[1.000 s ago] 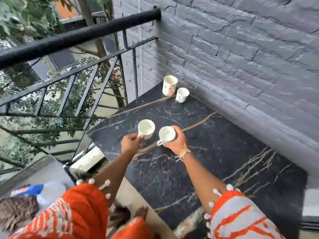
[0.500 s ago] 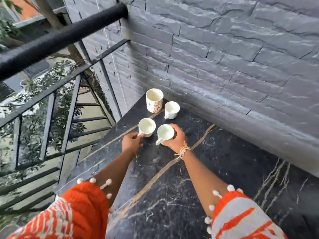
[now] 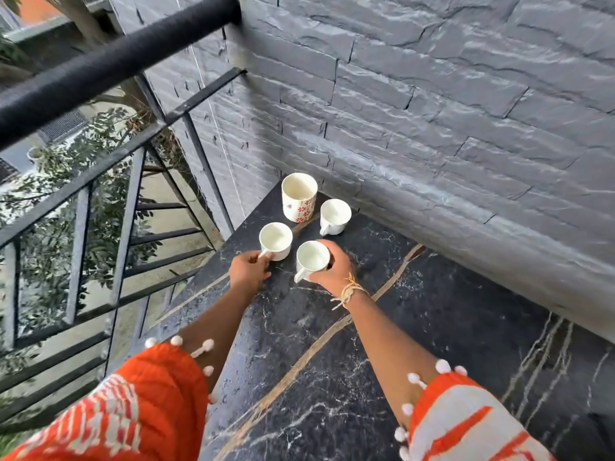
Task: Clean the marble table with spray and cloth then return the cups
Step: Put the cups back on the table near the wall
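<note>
The black marble table with gold veins fills the lower middle. Several white cups stand at its far corner by the wall. My left hand pinches the handle of a white cup, which rests on the marble. My right hand wraps around another white cup just to the right. Behind them stand a taller cup with a red flower pattern and a small white cup, both untouched. No spray or cloth is in sight.
A grey stone-brick wall runs along the table's right and far sides. A black metal railing borders the left, with trees and ground far below. Orange and white sleeves with pom-poms cover my upper arms.
Both hands carried their cups forward across the table to the far corner, ending beside the flowered cup and small white cup. The view moved closer to the wall.
</note>
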A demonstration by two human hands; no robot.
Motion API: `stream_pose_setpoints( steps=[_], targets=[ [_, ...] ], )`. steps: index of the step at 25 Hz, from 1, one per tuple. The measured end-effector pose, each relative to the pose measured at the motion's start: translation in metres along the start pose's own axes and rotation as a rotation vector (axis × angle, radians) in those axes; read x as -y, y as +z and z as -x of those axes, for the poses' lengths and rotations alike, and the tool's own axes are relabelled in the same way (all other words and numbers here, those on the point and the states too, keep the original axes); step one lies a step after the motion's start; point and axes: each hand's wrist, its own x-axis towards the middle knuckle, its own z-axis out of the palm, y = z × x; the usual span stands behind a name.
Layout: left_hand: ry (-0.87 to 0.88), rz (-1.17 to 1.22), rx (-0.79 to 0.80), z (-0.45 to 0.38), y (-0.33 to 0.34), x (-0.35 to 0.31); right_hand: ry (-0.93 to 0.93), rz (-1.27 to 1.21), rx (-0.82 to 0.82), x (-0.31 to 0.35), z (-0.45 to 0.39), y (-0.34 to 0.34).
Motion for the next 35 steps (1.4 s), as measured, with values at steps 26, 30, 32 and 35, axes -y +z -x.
stream_pose_setpoints(
  steps=[26,30,32,35],
  targets=[
    [0.044,-0.355,0.008,0.252,-0.102,0.16,0.183,0.338,0.16,-0.055,0.266,0.073],
    [0.19,-0.577,0.063,0.294,-0.157,0.206,0.075,0.371,0.128,-0.056,0.333,0.098],
    [0.264,-0.7,0.11,0.311,-0.188,0.233,0.016,0.392,0.112,-0.058,0.364,0.115],
    [0.207,-0.736,0.065,0.332,-0.232,0.279,-0.015,0.396,0.073,-0.069,0.408,0.151]
  ],
)
